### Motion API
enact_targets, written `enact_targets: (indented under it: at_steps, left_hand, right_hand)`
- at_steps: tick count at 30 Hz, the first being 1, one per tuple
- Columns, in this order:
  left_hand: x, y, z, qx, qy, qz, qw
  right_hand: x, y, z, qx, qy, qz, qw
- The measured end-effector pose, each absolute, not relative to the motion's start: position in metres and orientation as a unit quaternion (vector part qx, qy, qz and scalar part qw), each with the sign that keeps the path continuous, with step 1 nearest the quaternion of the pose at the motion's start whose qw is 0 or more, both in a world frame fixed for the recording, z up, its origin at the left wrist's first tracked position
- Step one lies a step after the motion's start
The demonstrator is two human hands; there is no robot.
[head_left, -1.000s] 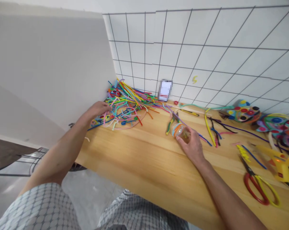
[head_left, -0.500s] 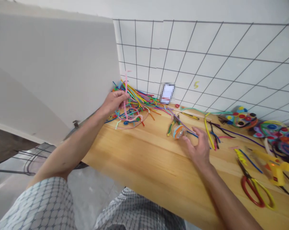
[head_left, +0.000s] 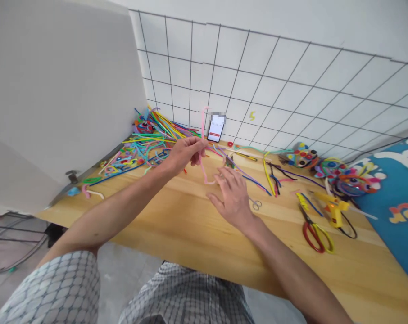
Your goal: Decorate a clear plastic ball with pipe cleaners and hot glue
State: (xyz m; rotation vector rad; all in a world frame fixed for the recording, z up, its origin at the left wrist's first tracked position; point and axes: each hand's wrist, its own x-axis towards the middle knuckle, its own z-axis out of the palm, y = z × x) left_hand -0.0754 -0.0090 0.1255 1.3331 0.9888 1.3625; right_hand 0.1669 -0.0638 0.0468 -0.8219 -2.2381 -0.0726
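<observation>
My left hand (head_left: 192, 150) pinches a pink pipe cleaner (head_left: 203, 126) near its middle, above the table. Its top end bends over near the phone, and the lower end hooks toward my right hand (head_left: 231, 195). That hand hovers with its fingers apart, its fingertips close to the hooked end; whether they touch cannot be made out. Behind those fingers, green-handled pliers (head_left: 230, 161) show in part. Just right of the palm lie the finger rings of small scissors (head_left: 257, 205). The clear ball with orange wrapping is not visible now.
Many coloured pipe cleaners (head_left: 166, 128) are heaped at the back left. A phone (head_left: 216, 128) leans on the grid wall. To the right lie red-and-yellow scissors (head_left: 315, 231), a yellow glue gun (head_left: 334, 209) with a cord, and decorated craft pieces (head_left: 303, 156). A white panel (head_left: 72, 90) borders the left.
My left hand has moved right with the pink pipe cleaner, away from the heap. My right hand has come left toward it, now covering where the ball was. The view has shifted right.
</observation>
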Motion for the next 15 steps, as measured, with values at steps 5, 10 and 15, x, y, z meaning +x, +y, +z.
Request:
enact_targets:
  at_steps: [5, 10, 15]
  left_hand:
    - [-0.064, -0.007, 0.120, 0.509, 0.401, 0.587, 0.485]
    - [-0.065, 0.002, 0.117, 0.493, 0.396, 0.624, 0.459]
    - [-0.063, 0.012, 0.113, 0.489, 0.405, 0.640, 0.433]
  right_hand:
    - [0.155, -0.060, 0.048, -0.362, -0.850, 0.080, 0.374]
    - [0.153, -0.061, 0.047, -0.423, -0.730, 0.370, 0.388]
    - [0.148, -0.060, 0.048, -0.400, -0.621, 0.559, 0.376]
